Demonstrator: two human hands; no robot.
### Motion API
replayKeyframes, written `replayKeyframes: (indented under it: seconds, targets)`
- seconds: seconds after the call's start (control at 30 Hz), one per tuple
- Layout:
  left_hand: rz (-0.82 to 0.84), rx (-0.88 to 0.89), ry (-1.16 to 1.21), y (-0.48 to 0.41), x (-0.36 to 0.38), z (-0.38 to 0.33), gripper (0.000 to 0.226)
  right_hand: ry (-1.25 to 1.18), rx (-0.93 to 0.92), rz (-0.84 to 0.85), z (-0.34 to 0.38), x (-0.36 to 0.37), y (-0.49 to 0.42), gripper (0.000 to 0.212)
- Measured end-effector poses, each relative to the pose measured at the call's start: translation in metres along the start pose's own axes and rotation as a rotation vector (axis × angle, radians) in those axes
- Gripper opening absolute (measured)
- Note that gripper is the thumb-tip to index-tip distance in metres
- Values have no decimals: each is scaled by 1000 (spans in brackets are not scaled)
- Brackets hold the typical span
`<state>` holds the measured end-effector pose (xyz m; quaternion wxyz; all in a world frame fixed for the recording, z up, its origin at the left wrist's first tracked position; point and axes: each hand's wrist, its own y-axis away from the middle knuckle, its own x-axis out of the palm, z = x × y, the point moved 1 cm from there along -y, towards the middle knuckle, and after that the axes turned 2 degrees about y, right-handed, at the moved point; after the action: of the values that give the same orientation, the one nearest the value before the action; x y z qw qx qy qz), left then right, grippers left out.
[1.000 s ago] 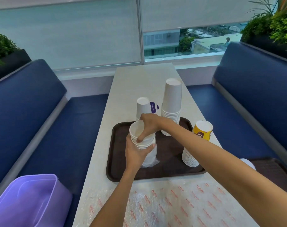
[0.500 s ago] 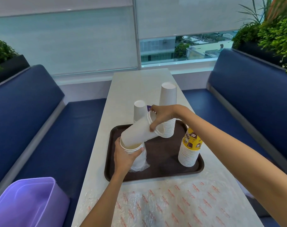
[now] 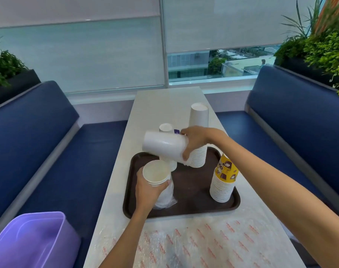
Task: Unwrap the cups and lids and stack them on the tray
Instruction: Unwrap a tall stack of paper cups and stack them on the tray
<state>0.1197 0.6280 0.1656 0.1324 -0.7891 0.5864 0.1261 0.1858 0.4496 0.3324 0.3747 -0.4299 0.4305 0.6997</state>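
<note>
My left hand (image 3: 147,190) grips a short stack of white cups (image 3: 156,172), mouths up, still in a clear plastic sleeve (image 3: 165,198) over the brown tray (image 3: 188,209). My right hand (image 3: 195,141) holds a batch of white cups (image 3: 163,146) lying sideways in the air, bases to the left, above the wrapped stack. On the tray stand a tall upside-down white stack (image 3: 198,136), a shorter white stack (image 3: 165,128) behind the lifted cups, and a yellow-topped stack (image 3: 223,180) at the right.
Clear wrap with red print (image 3: 203,246) covers the near end of the long white table (image 3: 164,105). A purple bin (image 3: 31,242) stands on the left blue bench (image 3: 48,151). A second blue bench (image 3: 292,120) runs along the right.
My right hand has pulled a batch of cups out of the wrapped stack, lifted it and turned it sideways. The left hand keeps hold of the remaining wrapped cups.
</note>
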Motion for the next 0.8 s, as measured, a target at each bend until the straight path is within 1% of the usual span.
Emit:
replayKeyframes:
  seconds: [0.1,0.17,0.27,0.33,0.4,0.53,0.7,0.77,0.8]
  targets:
    - [4,-5,-13,2,6,-2,99,-303,-47,-252,-9,-24,4,78]
    - [10,-8,-13,2,11,-4,99,-463,-42,-468,-14,-35,5,83]
    - [52,-26,-4,2,12,-5,93,-628,45,-779,-25,-46,1,87]
    - [93,-21,8,3,10,-7,85,-680,114,-880,-36,-49,-6,88]
    - [100,-19,17,4,8,-7,85,-693,179,-892,-46,-47,-16,89]
    - [102,-29,24,4,7,-10,84,-709,293,-849,-58,-33,-34,89]
    - [102,-27,22,1,7,-9,84,-734,359,-772,-62,-11,-54,91]
    - [108,-34,20,0,8,-8,84,-767,383,-741,-63,-2,-58,96]
    - [108,-36,21,1,8,-8,84,-795,404,-739,-63,2,-60,102]
